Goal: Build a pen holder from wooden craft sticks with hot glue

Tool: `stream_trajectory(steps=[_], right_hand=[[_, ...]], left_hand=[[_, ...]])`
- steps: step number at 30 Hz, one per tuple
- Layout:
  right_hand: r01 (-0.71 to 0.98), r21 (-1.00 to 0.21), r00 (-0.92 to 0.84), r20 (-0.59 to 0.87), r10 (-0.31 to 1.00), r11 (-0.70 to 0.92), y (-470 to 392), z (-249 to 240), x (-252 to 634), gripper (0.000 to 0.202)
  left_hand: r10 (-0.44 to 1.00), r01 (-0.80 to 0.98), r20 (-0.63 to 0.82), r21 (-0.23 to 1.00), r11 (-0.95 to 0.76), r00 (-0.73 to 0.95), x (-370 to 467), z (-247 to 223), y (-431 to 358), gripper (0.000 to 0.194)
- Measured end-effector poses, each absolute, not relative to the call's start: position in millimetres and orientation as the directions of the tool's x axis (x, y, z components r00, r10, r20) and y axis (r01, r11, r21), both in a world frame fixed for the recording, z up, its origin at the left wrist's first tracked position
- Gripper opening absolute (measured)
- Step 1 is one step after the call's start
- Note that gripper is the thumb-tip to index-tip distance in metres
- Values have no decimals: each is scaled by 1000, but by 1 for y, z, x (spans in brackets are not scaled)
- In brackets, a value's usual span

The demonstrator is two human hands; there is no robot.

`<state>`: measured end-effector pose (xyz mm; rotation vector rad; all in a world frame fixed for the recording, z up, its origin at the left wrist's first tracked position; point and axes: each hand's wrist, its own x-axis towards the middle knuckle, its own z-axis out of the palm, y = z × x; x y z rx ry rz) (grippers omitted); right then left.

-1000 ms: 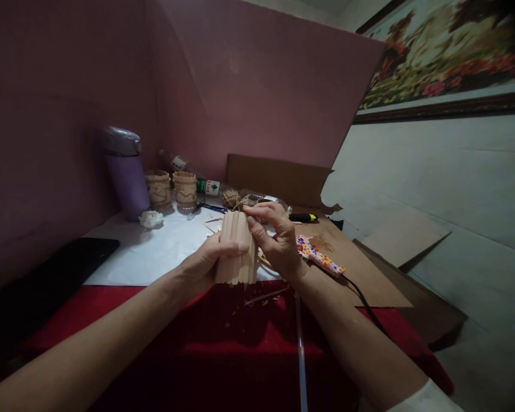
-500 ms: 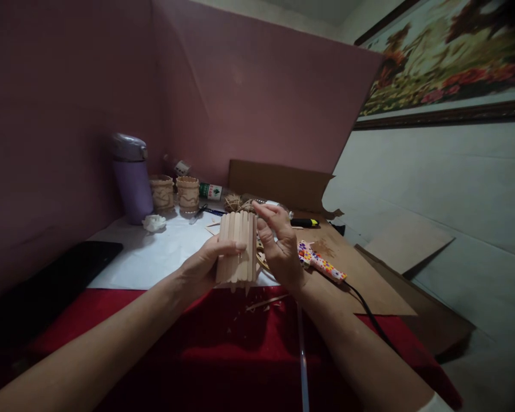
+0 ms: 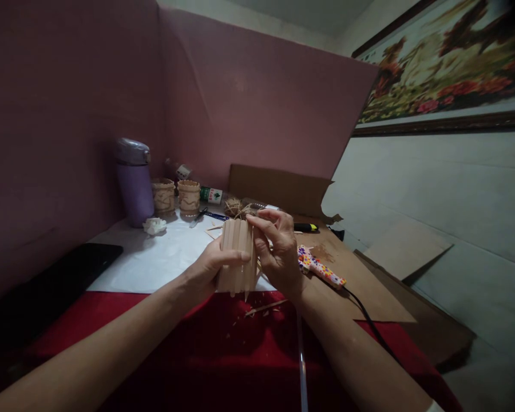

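My left hand [image 3: 218, 258] is closed around a piece made of pale wooden craft sticks [image 3: 236, 278] set side by side, its thumb lying across the front. The sticks stand nearly upright, and one pointed end sticks out below. At the upper right edge of this piece, my right hand [image 3: 278, 243] has its fingers bent, with thumb and forefinger closed on the edge. What lies behind the sticks is hidden. A flower-patterned glue gun [image 3: 321, 269] rests just right of my right hand, its black cord running toward the front.
Two carved-looking wooden cups [image 3: 189, 198] and a purple bottle [image 3: 136, 191] stand at the back left. A crumpled tissue [image 3: 154, 226] lies on the white paper [image 3: 133, 269]. Wood slivers [image 3: 266, 308] litter the red cloth [image 3: 175, 332]. A cutter [image 3: 306, 227] lies near the cardboard [image 3: 369, 297].
My right hand's fingers have bent in and closed on the stick piece's upper right edge. The piece has turned slightly and sits a little lower in view.
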<state>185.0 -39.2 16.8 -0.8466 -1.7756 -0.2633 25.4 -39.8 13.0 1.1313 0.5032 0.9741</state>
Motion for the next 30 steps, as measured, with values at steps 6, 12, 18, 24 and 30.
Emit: stream_trajectory(steps=[6, 12, 18, 24, 30], right_hand=[[711, -124, -200, 908, 368, 692, -37, 13, 189, 42], [711, -103, -210, 913, 350, 696, -38, 15, 188, 43], [621, -211, -164, 907, 388, 755, -41, 18, 184, 38], [522, -282, -192, 880, 434, 805, -48, 16, 185, 22], [522, -114, -347, 877, 332, 845, -55, 15, 184, 21]], left_hand=[[862, -370, 98, 923, 108, 497, 26, 15, -41, 55], [857, -387, 101, 914, 120, 505, 26, 15, -41, 53], [891, -413, -79, 865, 284, 448, 24, 19, -38, 36], [897, -549, -154, 744, 382, 415, 22, 24, -33, 17], [863, -541, -166, 719, 437, 477, 19, 22, -28, 7]])
